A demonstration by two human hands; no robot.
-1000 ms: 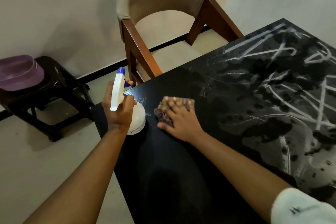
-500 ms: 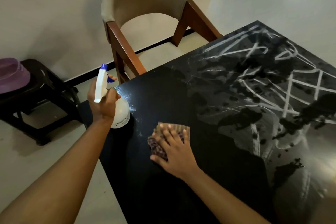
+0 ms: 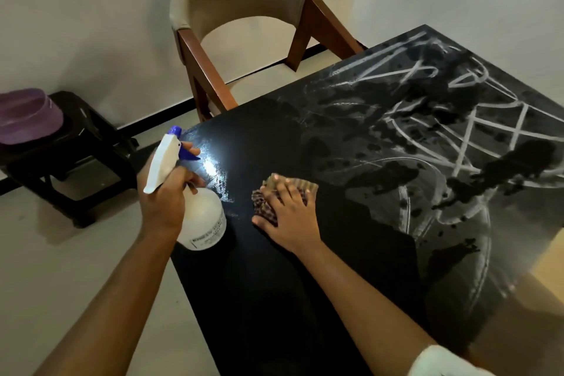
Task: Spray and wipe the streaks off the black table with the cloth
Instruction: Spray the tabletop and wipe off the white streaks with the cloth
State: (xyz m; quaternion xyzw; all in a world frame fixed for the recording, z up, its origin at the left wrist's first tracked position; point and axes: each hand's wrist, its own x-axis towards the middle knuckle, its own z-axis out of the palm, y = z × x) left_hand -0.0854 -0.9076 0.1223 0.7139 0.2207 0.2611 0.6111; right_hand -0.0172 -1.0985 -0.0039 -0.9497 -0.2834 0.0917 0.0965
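So the cloth (image 3: 285, 200), a checked one folded small, sits on the black worktop (image 3: 274, 299) near its left edge, pinned flat under the right hand (image 3: 290, 220) with fingers spread over it. Left hand (image 3: 163, 201) is wrapped around the neck of a white spray bottle (image 3: 201, 220), finger on the blue trigger, held just beside the cloth. White streaks (image 3: 457, 131) cover the far right part of the worktop. Beige chair (image 3: 241, 9) behind, dark stool (image 3: 76, 146) off left.
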